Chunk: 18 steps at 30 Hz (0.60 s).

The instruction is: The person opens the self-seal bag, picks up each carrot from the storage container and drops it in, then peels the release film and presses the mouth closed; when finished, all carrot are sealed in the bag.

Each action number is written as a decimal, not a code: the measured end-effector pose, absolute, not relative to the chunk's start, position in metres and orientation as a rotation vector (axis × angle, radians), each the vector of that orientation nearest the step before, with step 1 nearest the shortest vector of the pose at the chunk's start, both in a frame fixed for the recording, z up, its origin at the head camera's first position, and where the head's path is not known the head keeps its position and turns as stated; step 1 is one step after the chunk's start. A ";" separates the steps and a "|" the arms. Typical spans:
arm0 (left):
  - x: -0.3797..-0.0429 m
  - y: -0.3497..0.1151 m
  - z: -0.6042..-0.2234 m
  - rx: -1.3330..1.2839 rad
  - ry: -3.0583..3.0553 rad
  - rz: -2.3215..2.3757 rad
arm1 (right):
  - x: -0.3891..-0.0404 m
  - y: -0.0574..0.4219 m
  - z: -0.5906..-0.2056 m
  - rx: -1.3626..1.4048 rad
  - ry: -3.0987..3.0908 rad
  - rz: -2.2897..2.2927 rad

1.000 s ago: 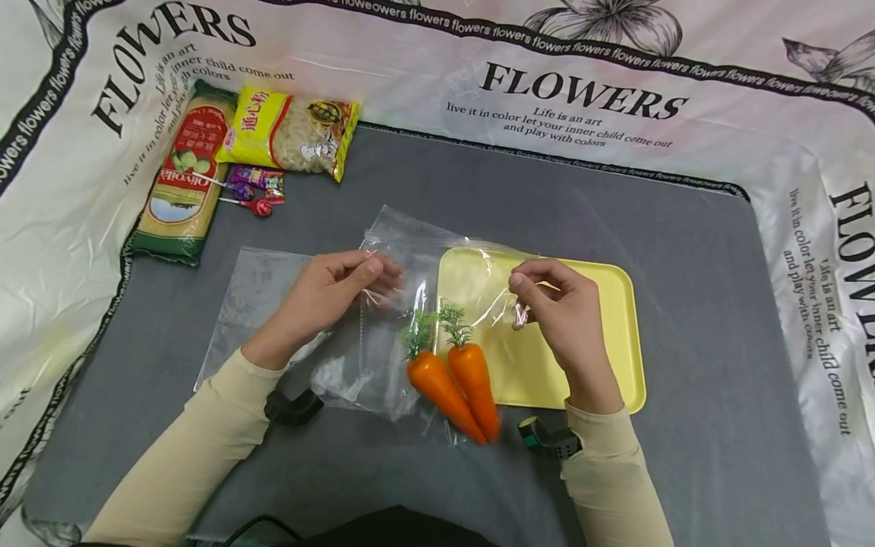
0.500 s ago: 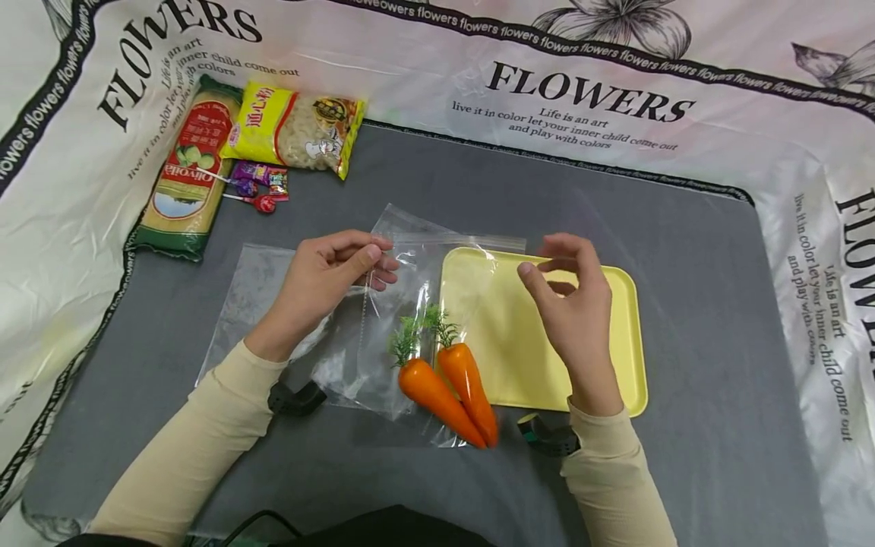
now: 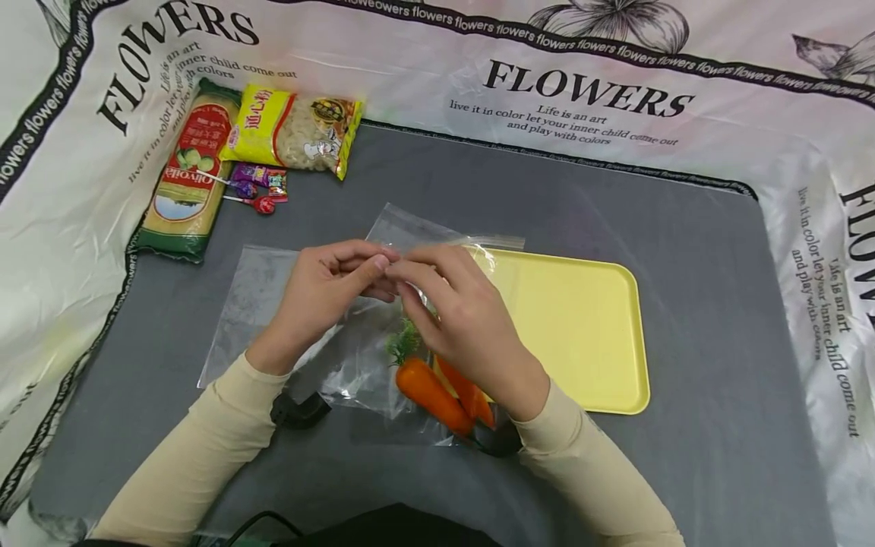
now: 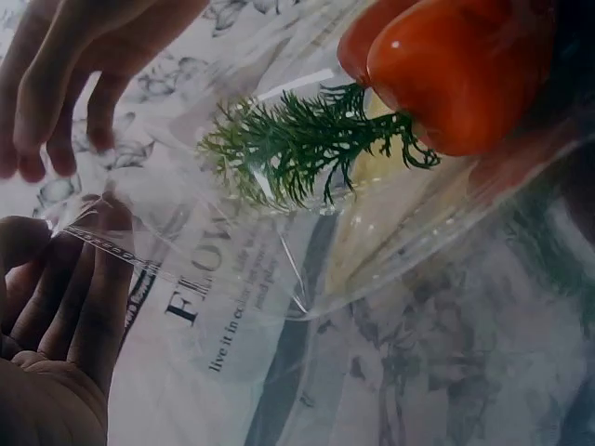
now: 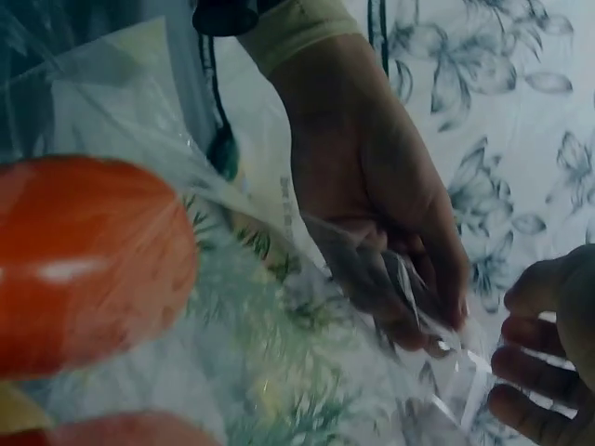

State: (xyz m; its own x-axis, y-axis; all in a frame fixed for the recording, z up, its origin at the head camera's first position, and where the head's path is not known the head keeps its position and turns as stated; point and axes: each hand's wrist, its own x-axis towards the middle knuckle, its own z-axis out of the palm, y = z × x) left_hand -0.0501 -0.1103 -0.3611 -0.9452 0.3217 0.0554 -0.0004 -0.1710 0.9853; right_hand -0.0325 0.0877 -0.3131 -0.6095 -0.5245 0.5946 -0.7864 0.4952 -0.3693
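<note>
Two orange carrots (image 3: 427, 391) with feathery green tops (image 4: 297, 149) show through a clear zip bag (image 3: 355, 376) hanging above the table. My left hand (image 3: 324, 296) pinches the bag's upper edge between thumb and fingers, as the right wrist view also shows. In the head view my right hand (image 3: 468, 323) reaches across the bag, its fingertips overlapping those of the left and hiding part of one carrot. Loosely bent fingers of that right hand (image 4: 74, 84) hover just above the pinched corner in the left wrist view, with nothing between them.
Behind the bag lies a yellow tray (image 3: 581, 342). Another flat clear bag (image 3: 239, 311) is under the left forearm's side. At the back left are a spaghetti pack (image 3: 187, 182), a yellow macaroni bag (image 3: 294, 129), lollipops (image 3: 263, 205) and wrapped candies (image 3: 276, 182).
My right hand has let go of the bag's right side, lifted off, and moved left to my left hand. The left hand keeps its pinch; the carrots have shifted slightly left.
</note>
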 end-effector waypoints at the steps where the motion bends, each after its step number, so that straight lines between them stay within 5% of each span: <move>1: -0.049 -0.110 -0.360 0.386 1.877 2.217 | -0.033 0.085 -0.311 1.081 -2.353 0.853; 18: -0.035 -0.103 -0.348 0.708 2.442 1.954 | -0.045 0.084 -0.311 1.031 -2.435 0.705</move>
State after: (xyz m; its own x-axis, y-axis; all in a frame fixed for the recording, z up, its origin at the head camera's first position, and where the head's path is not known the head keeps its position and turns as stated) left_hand -0.0352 -0.1032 -0.3478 -0.9006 0.2963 0.3180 0.3752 0.1609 0.9129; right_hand -0.0448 0.0839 -0.3109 -0.6467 -0.5414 0.5372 -0.7447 0.6003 -0.2916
